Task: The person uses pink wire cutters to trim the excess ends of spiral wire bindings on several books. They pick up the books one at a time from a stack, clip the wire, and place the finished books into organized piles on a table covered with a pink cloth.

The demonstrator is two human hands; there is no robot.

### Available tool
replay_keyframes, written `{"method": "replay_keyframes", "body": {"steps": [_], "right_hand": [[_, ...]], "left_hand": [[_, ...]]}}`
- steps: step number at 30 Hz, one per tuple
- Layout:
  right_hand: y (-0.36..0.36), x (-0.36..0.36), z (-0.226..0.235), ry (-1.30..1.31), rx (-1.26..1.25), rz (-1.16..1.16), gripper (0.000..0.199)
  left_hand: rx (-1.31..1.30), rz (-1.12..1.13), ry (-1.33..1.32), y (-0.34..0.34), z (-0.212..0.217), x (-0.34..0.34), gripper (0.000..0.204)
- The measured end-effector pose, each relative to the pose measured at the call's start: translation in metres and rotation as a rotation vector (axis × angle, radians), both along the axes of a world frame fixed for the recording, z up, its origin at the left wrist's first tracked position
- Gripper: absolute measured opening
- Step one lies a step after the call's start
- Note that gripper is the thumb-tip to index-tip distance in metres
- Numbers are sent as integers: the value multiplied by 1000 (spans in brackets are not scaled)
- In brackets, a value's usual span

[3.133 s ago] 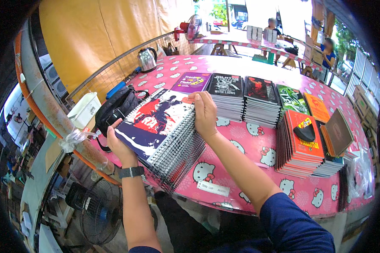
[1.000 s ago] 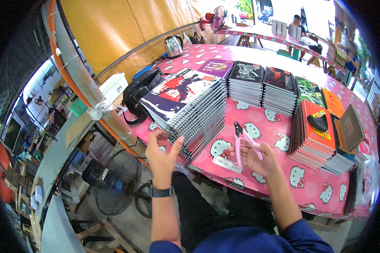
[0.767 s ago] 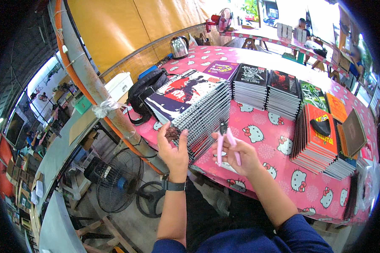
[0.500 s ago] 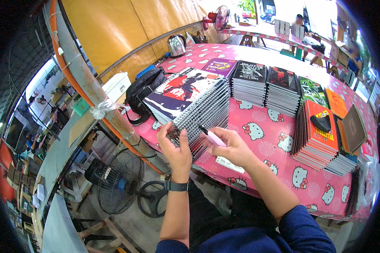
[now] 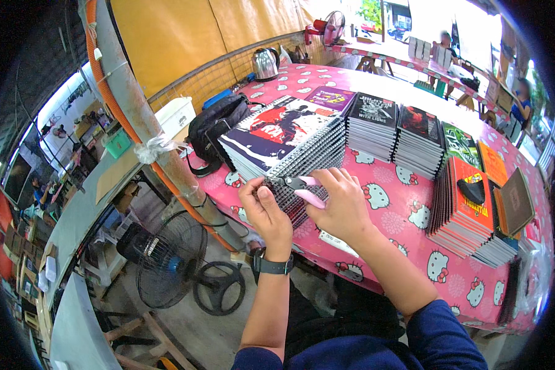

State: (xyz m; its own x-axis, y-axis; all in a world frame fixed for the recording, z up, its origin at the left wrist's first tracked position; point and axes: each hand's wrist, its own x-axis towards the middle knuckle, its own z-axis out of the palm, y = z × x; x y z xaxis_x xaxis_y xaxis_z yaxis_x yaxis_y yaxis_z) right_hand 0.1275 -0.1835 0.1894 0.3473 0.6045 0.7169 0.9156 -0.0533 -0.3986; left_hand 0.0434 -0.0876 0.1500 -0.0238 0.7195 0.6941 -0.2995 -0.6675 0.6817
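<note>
Where hands work: notebook stacks (image 5: 385, 126), black bag (image 5: 213, 126) beside.

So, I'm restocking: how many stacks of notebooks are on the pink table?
About 7: the slanted stack at the hands, purple, two black, green, orange, brown. More may hide at right.

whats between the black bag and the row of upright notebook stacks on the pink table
In the head view, a slanted stack of spiral notebooks fills that stretch, between the black bag and the upright stacks. Both hands work at its near corner with pink-handled pliers.
</note>
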Motion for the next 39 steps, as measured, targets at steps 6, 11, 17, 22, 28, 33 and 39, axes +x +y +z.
{"method": "replay_keyframes", "body": {"steps": [6,11,17,22,28,33,39], "right_hand": [[1,-4,2,-73,-12,-55,30],[2,1,1,87,-189,11,25],[5,1,-7,110,-34,64,28],[0,0,-12,1,-49,-22,30],[-2,-4,-8,32,-84,-13,31],[2,-2,-4,123,-221,-2,22],[-2,3,-20,-48,-48,-46,29]], "left_hand": [[52,83,35,1,1,0,31],[29,210,126,-1,8,2,34],[71,325,138,5,2,7,34],[84,345,117,6,0,10,35],[55,333,76,4,1,11,38],[79,370,83,8,0,11,39],[99,401,129,11,-4,10,38]]}}
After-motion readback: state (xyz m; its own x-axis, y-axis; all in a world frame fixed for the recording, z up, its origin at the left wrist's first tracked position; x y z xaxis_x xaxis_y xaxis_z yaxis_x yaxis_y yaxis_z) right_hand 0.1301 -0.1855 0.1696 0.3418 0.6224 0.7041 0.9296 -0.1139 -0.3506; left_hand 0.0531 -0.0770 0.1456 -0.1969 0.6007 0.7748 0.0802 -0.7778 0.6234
